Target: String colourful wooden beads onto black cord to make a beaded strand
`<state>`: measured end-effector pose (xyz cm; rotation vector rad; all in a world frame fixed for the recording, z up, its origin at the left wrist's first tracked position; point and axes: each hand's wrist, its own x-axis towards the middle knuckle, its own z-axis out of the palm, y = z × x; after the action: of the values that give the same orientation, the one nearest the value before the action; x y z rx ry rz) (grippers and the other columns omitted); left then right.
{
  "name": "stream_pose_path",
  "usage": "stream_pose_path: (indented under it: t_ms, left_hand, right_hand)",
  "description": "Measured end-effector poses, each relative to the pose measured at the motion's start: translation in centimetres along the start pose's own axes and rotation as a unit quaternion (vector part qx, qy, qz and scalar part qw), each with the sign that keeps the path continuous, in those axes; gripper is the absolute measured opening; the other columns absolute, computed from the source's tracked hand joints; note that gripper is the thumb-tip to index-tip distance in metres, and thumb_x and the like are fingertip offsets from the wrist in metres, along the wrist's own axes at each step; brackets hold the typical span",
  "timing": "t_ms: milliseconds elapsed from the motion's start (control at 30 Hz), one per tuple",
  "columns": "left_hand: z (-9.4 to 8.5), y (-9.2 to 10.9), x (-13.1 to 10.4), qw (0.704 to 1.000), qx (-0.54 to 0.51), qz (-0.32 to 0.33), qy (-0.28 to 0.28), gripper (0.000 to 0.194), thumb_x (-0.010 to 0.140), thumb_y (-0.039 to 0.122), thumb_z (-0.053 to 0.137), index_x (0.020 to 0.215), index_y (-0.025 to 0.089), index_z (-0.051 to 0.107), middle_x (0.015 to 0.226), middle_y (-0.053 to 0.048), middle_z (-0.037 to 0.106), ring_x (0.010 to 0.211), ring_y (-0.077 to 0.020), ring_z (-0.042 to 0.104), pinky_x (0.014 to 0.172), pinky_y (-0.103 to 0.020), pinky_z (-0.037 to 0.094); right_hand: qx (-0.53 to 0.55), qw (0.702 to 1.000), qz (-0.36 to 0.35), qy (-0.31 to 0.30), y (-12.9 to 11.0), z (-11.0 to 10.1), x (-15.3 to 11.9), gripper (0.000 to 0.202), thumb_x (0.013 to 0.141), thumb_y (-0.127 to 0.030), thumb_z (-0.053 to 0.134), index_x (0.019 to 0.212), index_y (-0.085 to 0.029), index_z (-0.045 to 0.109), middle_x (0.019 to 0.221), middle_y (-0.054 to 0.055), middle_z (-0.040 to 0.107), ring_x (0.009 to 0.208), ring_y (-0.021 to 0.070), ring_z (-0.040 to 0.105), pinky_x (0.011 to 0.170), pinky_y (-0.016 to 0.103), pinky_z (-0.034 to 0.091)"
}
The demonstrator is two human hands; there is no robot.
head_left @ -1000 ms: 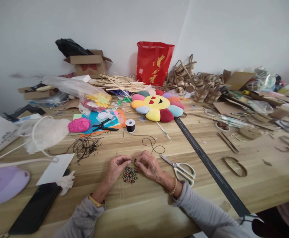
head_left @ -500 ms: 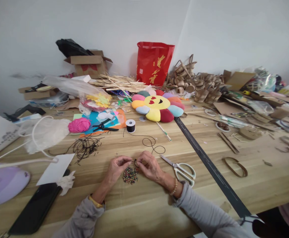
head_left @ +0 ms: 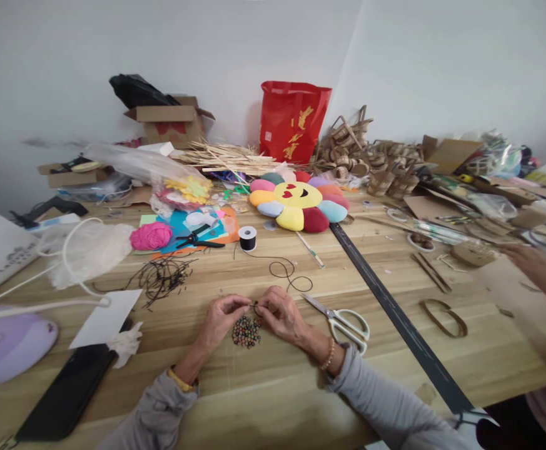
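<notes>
My left hand and my right hand almost meet above the tabletop, thumbs pinched against fingers. A short dark bit of black cord shows in the small gap between them, held from both sides. Whether a bead sits on it is too small to tell. Just below the fingertips lies a pile of small multicoloured beads. Beyond my hands stands a white spool of black cord, its loose line curling in loops towards my right hand. White-handled scissors lie to the right of my right hand.
A black strip crosses the table on the right. Cut black cords, a black phone and a pink yarn ball lie left. A flower cushion sits behind. Another person's hand is at far right.
Another person's hand and arm have come in at the right edge, over the brown strips there. My two hands keep nearly the same place and pinch.
</notes>
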<state>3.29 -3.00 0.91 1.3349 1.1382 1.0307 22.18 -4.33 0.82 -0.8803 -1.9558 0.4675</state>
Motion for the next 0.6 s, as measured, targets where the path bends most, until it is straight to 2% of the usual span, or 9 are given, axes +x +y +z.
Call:
stream_pose_path:
  t_ms: [433, 600]
  left_hand:
    - [0.35, 0.18, -0.26, 0.999, -0.026, -0.027, -0.028, 0.022, 0.059, 0.029, 0.079, 0.073, 0.014, 0.072, 0.071, -0.006, 0.074, 0.068, -0.0187, 0.067, 0.069, -0.028, 0.055]
    - [0.41, 0.31, -0.24, 0.999, -0.017, -0.021, -0.023, 0.022, 0.057, 0.031, 0.081, 0.063, 0.014, 0.068, 0.061, -0.004, 0.070, 0.058, -0.0158, 0.063, 0.059, -0.025, 0.052]
  right_hand:
    - [0.012, 1.000, -0.018, -0.009, 0.03, 0.11, 0.15, 0.017, 0.094, -0.025, 0.049, 0.079, -0.021, 0.056, 0.071, 0.003, 0.057, 0.070, 0.0174, 0.052, 0.067, 0.032, 0.043]
    - [0.016, 1.000, -0.013, -0.017, 0.09, 0.13, 0.04, 0.014, 0.092, -0.024, 0.050, 0.080, -0.021, 0.056, 0.071, 0.003, 0.056, 0.071, 0.0178, 0.053, 0.067, 0.032, 0.045]
